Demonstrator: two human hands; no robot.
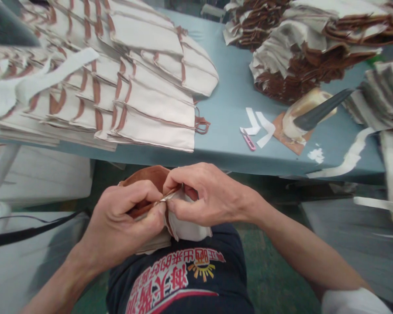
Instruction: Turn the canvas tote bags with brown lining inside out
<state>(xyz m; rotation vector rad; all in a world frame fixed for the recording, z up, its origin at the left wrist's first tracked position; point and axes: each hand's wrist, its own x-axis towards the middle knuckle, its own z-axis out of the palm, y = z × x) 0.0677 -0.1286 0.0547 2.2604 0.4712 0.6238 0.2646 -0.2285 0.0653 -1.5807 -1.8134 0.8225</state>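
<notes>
Both my hands work a small fabric piece [186, 226], cream cloth with a brown lining, held over my lap in front of my dark printed shirt. My left hand [124, 222] is closed, thumb and fingers pinching the piece's edge from the left. My right hand [203, 196] is closed too, pinching the same edge from the right, so that the fingertips of both hands meet at a thin seam. The brown lining [144, 174] curls up behind my left fingers.
A blue table [229, 100] stands in front of me. On its left lie overlapping stacks of cream pieces with brown trim [140, 91]. Crumpled cream and brown piles [298, 61] fill the back right. A pink cutter [248, 141], white strips [260, 124] and a dark-handled tool [317, 113] lie near the front edge.
</notes>
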